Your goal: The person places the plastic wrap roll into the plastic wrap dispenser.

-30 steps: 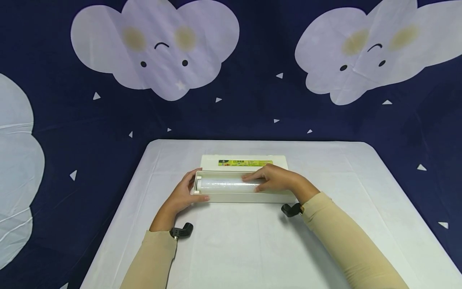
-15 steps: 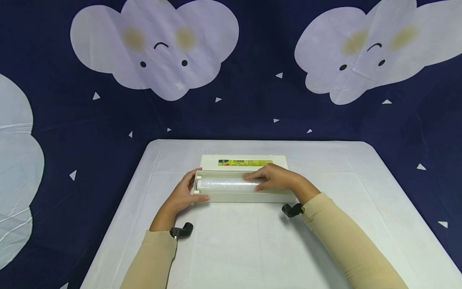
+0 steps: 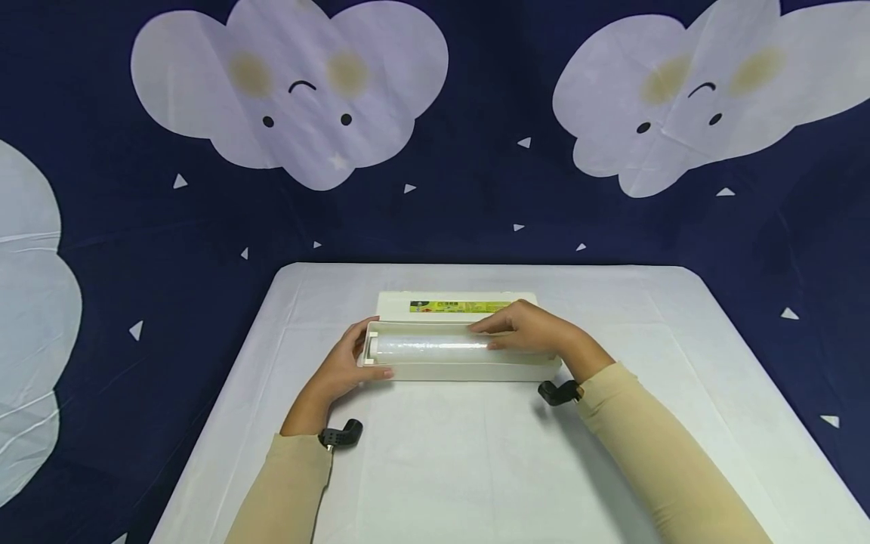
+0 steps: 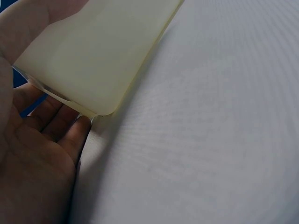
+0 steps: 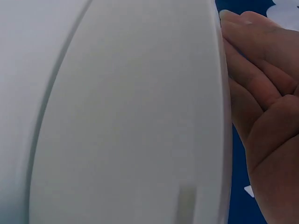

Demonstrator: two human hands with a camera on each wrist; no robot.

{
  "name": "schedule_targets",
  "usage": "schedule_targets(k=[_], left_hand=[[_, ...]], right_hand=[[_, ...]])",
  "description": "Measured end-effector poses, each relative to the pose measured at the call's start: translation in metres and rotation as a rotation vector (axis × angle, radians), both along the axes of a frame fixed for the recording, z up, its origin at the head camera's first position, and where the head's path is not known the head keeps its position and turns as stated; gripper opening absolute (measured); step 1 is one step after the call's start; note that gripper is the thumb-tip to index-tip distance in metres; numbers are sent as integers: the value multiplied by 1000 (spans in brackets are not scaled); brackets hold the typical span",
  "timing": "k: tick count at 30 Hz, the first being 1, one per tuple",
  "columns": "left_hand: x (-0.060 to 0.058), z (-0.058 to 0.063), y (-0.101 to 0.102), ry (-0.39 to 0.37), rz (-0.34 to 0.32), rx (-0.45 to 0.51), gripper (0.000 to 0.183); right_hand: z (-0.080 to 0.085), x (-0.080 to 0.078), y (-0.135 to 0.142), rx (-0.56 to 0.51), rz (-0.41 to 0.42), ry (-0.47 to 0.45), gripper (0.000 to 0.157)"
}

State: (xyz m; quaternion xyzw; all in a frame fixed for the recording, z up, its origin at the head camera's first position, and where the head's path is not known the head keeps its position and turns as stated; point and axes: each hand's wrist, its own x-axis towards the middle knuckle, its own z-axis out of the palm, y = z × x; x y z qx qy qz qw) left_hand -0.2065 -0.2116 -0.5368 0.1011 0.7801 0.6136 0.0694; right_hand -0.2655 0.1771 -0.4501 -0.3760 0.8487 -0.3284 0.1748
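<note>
A long off-white box [image 3: 469, 372] lies on the table with its lid [image 3: 390, 304] folded open behind it. Inside rests a roll of clear plastic wrap [image 3: 421, 347], its right part hidden under my right hand. My left hand [image 3: 343, 366] grips the box's left end, thumb on the front wall and fingers round the end and back. In the left wrist view, fingertips [image 4: 83, 125] touch the box's bottom edge. My right hand [image 3: 533, 330] hovers over the right part of the roll, fingers loosely bent and thumb apart from them; contact with the roll cannot be made out.
A yellow-green label [image 3: 458, 307] is on the lid. White cloth covers the table [image 3: 435, 461], which ends at a dark blue backdrop [image 3: 476, 219] with white clouds. Black wrist cameras [image 3: 559, 393] sit at both cuffs.
My right hand has shifted slightly right and up, and its thumb has risen from the roll. The left hand and the box stay put.
</note>
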Motion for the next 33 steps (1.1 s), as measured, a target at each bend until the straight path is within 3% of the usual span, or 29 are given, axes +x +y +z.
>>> schedule_targets(k=[11,21,33], left_hand=[[0,-3,-1,3,-3,13,112],[0,0,0,14,2,3,111],[0,-2,0,15,3,-3,111]], right_hand=[[-8,0,20,-47,5,-42,45],[-5,8,29,-38,-47,-49,46],[-5,15,45,-31,-83,-13,52]])
